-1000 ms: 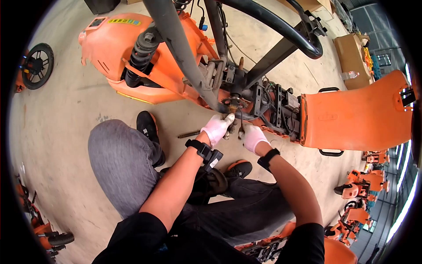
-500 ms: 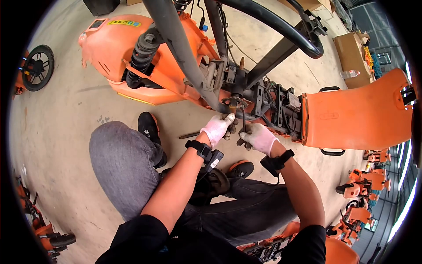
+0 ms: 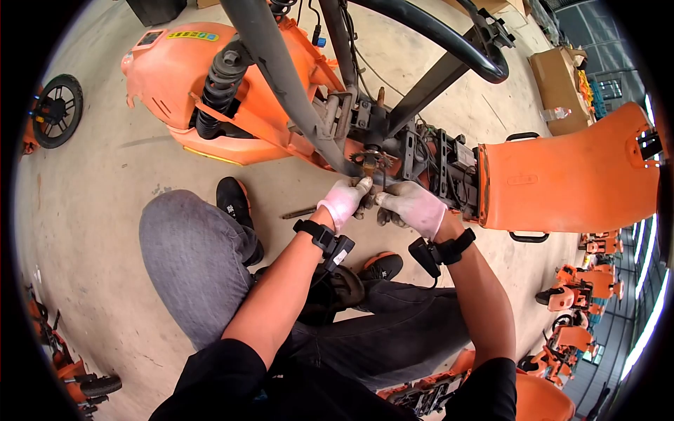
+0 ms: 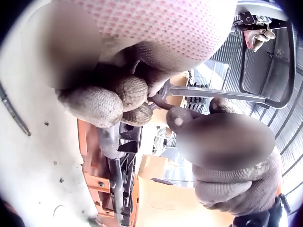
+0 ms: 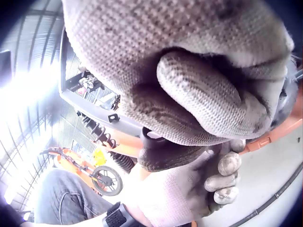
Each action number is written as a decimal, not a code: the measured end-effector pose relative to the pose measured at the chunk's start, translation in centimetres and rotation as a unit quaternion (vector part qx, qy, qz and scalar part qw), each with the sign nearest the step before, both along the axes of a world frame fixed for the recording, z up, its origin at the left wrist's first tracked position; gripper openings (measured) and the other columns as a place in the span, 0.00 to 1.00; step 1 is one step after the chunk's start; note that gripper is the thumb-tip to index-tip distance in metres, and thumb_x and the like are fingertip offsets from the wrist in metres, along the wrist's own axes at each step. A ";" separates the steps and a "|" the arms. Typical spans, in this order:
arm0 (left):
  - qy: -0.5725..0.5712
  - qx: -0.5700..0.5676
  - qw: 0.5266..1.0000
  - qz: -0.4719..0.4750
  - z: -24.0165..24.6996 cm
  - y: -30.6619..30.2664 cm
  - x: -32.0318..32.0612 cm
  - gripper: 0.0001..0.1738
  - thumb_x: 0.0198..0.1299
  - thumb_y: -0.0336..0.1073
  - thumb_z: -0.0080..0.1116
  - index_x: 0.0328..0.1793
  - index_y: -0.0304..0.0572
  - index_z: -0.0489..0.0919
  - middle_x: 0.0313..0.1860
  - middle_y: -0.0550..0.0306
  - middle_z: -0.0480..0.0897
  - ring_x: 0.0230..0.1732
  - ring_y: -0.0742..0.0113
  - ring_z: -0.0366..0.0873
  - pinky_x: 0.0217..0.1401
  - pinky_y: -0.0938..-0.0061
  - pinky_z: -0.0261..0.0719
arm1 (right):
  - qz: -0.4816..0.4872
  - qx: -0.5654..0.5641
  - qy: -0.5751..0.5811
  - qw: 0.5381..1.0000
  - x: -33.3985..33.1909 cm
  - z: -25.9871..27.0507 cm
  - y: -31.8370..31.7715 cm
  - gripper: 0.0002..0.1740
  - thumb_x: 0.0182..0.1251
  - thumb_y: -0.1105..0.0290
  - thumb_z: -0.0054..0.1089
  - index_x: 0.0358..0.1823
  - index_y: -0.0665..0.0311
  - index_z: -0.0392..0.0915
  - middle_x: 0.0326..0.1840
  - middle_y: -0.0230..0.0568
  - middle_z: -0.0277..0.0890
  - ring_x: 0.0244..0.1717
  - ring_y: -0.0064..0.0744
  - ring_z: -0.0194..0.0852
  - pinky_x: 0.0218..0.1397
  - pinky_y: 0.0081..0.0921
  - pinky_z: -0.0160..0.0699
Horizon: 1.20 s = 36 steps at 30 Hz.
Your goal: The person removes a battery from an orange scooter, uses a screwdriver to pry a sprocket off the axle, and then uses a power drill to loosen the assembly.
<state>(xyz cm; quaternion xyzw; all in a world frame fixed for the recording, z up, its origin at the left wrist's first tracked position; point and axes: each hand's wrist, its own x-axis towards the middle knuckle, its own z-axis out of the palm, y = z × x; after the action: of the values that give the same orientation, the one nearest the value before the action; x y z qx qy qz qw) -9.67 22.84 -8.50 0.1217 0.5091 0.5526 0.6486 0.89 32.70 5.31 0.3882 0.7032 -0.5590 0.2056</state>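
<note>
Right hand (image 3: 414, 205) grips a dark rod (image 3: 383, 181); left hand (image 3: 344, 199) curls beside it, hold unclear; sprocket (image 3: 373, 158) just beyond both

Gloved left hand (image 3: 343, 201) and right hand (image 3: 413, 208) sit close together, fingers curled.

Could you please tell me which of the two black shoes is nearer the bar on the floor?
The left shoe: in the head view, its gap to the bar is clearly smaller than the right shoe's.
</note>
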 end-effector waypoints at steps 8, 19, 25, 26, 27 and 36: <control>-0.031 0.005 1.000 0.001 -0.9 0.0 0.1 0.20 0.73 0.50 0.50 0.42 0.40 0.80 0.25 0.64 0.76 0.21 0.75 0.70 0.22 0.79 0.71 | 0.102 0.062 -0.024 0.993 0.3 -0.7 0.4 0.18 0.71 0.62 0.52 0.42 0.73 0.79 0.25 0.37 0.79 0.21 0.20 0.66 0.27 0.23 0.68; -0.030 0.000 0.999 0.015 -0.2 -0.1 0.1 0.19 0.72 0.50 0.53 0.43 0.40 0.79 0.25 0.64 0.76 0.23 0.75 0.71 0.23 0.78 0.69 | 0.130 0.135 -0.009 0.982 0.3 -0.9 -0.4 0.17 0.70 0.63 0.54 0.38 0.75 0.76 0.21 0.41 0.74 0.20 0.30 0.69 0.28 0.31 0.70; -0.094 0.024 0.995 0.021 -1.9 -0.1 0.4 0.20 0.73 0.51 0.52 0.42 0.40 0.80 0.24 0.64 0.75 0.22 0.76 0.68 0.23 0.78 0.67 | 0.082 0.183 -0.098 0.975 2.0 -6.3 0.5 0.16 0.67 0.64 0.54 0.45 0.71 0.77 0.31 0.54 0.81 0.29 0.46 0.81 0.39 0.36 0.80; -0.090 0.028 0.995 0.017 -1.6 0.1 0.4 0.20 0.73 0.51 0.52 0.42 0.40 0.80 0.24 0.64 0.75 0.22 0.76 0.68 0.23 0.78 0.67 | 0.077 0.187 -0.095 0.975 2.6 -7.9 1.1 0.16 0.67 0.64 0.54 0.45 0.71 0.77 0.31 0.54 0.81 0.29 0.46 0.81 0.39 0.36 0.80; -0.093 0.025 0.995 0.024 -1.2 0.1 0.5 0.21 0.73 0.51 0.51 0.42 0.40 0.80 0.24 0.64 0.75 0.22 0.76 0.68 0.23 0.78 0.67 | 0.109 0.264 -0.068 0.956 3.1 -9.9 1.7 0.15 0.67 0.65 0.55 0.44 0.72 0.77 0.31 0.53 0.81 0.28 0.44 0.82 0.38 0.36 0.81; -0.105 0.019 0.994 0.028 -1.7 -0.2 0.5 0.21 0.72 0.51 0.52 0.43 0.38 0.81 0.26 0.63 0.77 0.21 0.76 0.68 0.23 0.78 0.69 | 0.025 0.155 -0.074 0.985 4.5 -9.5 3.2 0.16 0.68 0.65 0.55 0.45 0.75 0.78 0.35 0.50 0.84 0.34 0.41 0.85 0.41 0.35 0.83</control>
<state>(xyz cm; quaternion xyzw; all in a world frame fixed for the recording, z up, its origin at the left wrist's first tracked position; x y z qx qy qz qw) -9.19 22.68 -10.24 0.0612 0.4312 0.5896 0.6802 5.42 35.93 -4.20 0.4380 0.7736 -0.4077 0.2086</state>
